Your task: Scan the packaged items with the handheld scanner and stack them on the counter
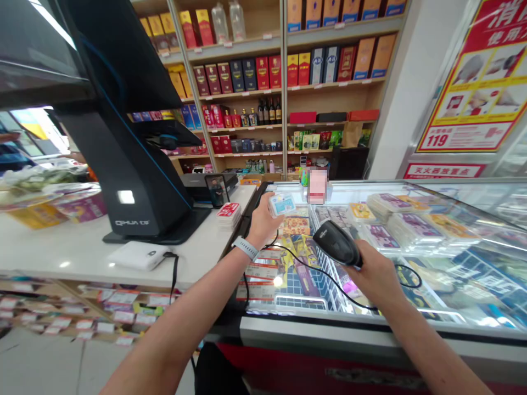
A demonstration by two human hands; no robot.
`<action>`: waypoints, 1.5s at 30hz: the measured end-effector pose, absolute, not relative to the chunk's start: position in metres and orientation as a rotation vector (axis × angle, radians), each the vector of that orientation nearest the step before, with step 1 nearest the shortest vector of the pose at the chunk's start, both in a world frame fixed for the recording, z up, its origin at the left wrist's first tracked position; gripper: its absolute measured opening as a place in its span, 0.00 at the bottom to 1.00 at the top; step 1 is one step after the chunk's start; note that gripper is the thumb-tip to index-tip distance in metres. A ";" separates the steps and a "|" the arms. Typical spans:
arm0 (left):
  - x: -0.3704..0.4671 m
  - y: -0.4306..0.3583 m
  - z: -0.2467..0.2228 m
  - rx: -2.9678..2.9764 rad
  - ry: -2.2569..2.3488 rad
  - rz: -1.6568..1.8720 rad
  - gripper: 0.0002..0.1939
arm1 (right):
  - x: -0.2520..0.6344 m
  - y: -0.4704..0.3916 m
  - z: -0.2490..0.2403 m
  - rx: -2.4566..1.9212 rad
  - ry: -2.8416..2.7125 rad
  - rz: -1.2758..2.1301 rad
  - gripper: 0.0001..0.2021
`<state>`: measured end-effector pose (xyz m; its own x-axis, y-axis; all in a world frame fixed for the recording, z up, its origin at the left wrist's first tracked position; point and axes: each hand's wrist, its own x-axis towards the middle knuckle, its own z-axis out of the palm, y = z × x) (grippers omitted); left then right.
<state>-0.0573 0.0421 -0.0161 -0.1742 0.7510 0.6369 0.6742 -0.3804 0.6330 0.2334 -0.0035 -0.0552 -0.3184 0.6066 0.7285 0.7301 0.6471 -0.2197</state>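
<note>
Your left hand (263, 220), centre of frame, fingers closed on small blue-white pack (284, 206). Your right hand (375, 274), lower right of centre, wrapped round black scanner (336, 242); scanner's long head slants up-left toward pack, not touching.

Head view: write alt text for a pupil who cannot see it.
The left hand holds a small blue-and-white pack and the right hand holds a black handheld scanner, both above a glass-topped display case. Shelves of boxes stand beyond.
</note>
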 end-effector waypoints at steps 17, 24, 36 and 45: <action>-0.169 0.001 -0.013 1.334 3.011 1.304 0.31 | 0.232 -0.006 -0.055 -1.032 -2.101 -0.170 0.11; -0.161 -0.002 -0.013 1.274 3.049 1.105 0.35 | 0.231 -0.006 -0.056 -1.062 -2.105 -0.142 0.09; -0.172 0.011 -0.020 1.412 2.938 1.036 0.43 | 0.227 -0.009 -0.050 -1.088 -2.111 -0.072 0.10; -0.142 -0.001 -0.015 1.894 2.908 1.270 0.39 | 0.227 -0.011 -0.048 -1.093 -2.052 -0.079 0.12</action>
<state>-0.1419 -0.0007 -0.0145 -0.3642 0.5656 0.7399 0.9272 0.2952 0.2307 0.2267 -0.0107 -0.0483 -0.3134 0.6741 0.6688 0.7235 0.6257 -0.2917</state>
